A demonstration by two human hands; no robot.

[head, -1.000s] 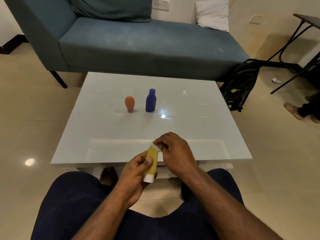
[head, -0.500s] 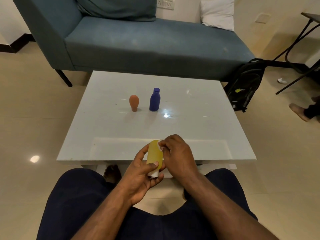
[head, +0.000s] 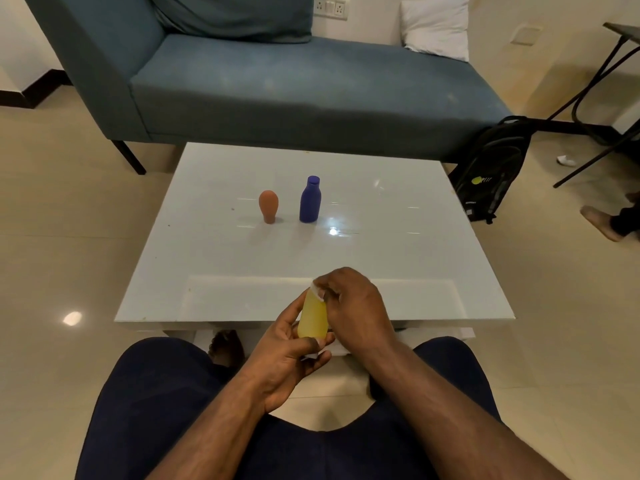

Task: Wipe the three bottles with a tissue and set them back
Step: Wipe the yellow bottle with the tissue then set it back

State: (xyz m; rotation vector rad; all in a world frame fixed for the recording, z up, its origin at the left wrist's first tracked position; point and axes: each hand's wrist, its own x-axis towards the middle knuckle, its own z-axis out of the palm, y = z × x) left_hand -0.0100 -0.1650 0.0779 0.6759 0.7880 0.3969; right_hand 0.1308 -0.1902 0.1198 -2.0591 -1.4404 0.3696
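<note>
The person is sitting with dark-clad knees showing at the near edge, both forearms reaching forward over the lap. The left hand (head: 284,355) is curling its fingers and thumb round the lower end of a yellow bottle (head: 312,318), holding it roughly upright just in front of the near edge of the white worktop (head: 398,244). The right hand (head: 353,306) is lying against the bottle's right side, its fingertips pinching a small white tissue (head: 317,291) against the bottle's top end; most of the tissue is hidden under the fingers. A bare foot is showing beneath the worktop, left of the hands.

Farther out, near the middle of the worktop, an orange bottle (head: 268,206) is standing upside down on its narrow end, and a blue bottle (head: 310,199) is standing upright just right of it, the two apart. Beyond the worktop a blue-grey sofa (head: 294,84) is stretching across the room, with a white cushion (head: 436,27) at its far right. A black backpack (head: 491,168) is leaning on the floor right of the worktop.
</note>
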